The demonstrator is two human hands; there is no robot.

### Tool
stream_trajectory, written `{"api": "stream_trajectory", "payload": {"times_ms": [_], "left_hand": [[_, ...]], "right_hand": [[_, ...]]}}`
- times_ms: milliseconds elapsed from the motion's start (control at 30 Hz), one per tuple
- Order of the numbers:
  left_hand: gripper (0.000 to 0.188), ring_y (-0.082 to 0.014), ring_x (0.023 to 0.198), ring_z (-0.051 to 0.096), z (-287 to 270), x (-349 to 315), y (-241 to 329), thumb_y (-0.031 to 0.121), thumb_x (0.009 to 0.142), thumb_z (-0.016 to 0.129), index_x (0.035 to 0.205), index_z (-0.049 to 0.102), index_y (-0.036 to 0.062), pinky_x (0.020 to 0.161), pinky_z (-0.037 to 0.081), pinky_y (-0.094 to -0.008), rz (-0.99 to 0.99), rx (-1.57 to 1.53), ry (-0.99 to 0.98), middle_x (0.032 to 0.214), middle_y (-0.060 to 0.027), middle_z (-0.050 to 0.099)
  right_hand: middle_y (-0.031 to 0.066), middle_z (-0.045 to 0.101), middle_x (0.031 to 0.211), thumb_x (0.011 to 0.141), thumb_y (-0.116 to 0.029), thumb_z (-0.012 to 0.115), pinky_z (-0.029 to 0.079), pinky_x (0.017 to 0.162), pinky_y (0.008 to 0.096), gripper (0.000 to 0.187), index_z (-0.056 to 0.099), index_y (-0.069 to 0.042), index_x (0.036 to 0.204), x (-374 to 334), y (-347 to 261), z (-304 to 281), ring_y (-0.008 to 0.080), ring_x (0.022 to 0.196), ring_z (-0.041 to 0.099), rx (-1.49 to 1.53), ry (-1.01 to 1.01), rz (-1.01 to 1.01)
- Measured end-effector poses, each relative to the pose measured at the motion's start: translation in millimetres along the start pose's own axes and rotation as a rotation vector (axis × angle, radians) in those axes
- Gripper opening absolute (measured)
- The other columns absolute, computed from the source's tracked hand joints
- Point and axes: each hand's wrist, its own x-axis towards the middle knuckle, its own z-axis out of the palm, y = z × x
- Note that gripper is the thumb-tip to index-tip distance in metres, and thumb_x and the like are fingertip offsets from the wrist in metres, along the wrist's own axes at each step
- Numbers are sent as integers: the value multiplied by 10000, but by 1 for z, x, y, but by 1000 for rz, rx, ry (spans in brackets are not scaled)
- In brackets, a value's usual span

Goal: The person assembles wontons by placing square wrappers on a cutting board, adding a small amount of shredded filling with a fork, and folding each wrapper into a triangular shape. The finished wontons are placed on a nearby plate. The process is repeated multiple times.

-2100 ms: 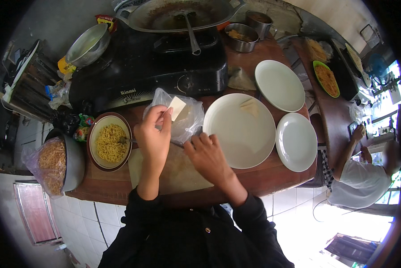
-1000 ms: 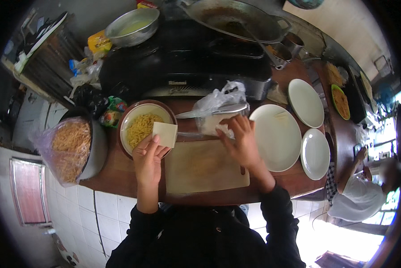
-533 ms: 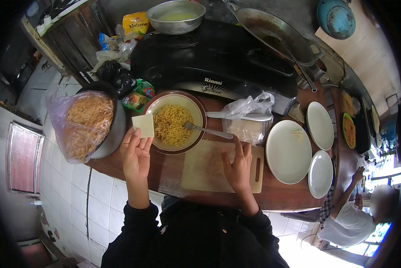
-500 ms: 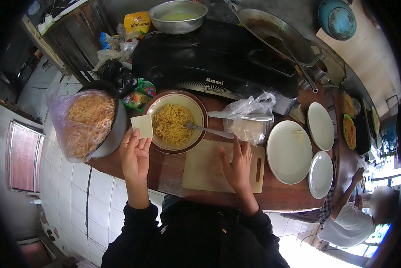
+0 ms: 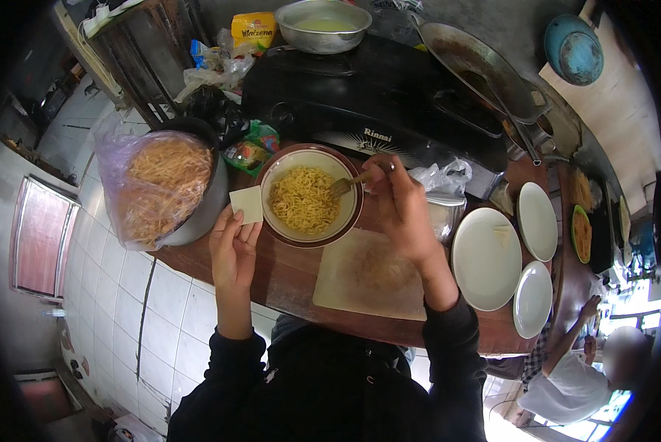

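Note:
Between the thumb and fingers of my left hand [image 5: 234,247] is a thin, pale square wrapper sheet [image 5: 247,205], held just left of the bowl. My right hand [image 5: 400,206] grips the handle of a metal fork [image 5: 352,181], whose tines dip into the noodles. Yellow noodles [image 5: 304,202] fill the middle of a cream bowl [image 5: 312,156] with a brown rim. Below my right forearm lies a pale cutting board [image 5: 363,276], partly covered by the arm. A plastic container with a clear bag [image 5: 444,180] sits behind my right hand.
At left stands a pot [image 5: 216,191] with a plastic bag of shredded food [image 5: 164,184]. Oval white plates [image 5: 485,265] are at right, one bearing a pale scrap. A black stove [image 5: 374,96] holds a metal basin [image 5: 323,33] and a wok [image 5: 470,59]. Another person [image 5: 577,376] works at far right.
My right hand has gone from open above the cutting board to holding the fork's handle, now raised. My left hand keeps the wrapper sheet beside the bowl. The whole view has shifted slightly.

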Motion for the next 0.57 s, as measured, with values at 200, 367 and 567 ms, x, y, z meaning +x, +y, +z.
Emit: {"api": "stream_trajectory", "payload": {"times_ms": [200, 367, 567], "left_hand": [[330, -188, 1063, 550, 7, 6, 2, 59, 857, 558, 1173, 476, 9, 938, 440, -319, 10, -26, 23, 1104, -97, 578], [343, -231, 1044, 577, 9, 13, 3, 6, 846, 529, 1174, 432, -28, 962, 442, -371, 42, -58, 12, 1112, -155, 574], [407, -271, 1093, 549, 9, 19, 2, 3, 845, 529, 1222, 374, -2, 957, 447, -382, 34, -74, -26, 1154, -173, 544]], "right_hand": [[123, 578, 777, 923, -41, 425, 465, 614, 292, 122, 487, 22, 1006, -1, -2, -4, 189, 666, 575, 199, 15, 87], [75, 569, 757, 955, -80, 397, 448, 617, 242, 120, 472, -2, 1007, -9, 10, 8, 109, 666, 541, 230, 45, 99], [78, 576, 889, 926, -91, 472, 494, 703, 251, 154, 448, -26, 1063, -23, 29, 28, 192, 730, 613, 240, 26, 169]]}}
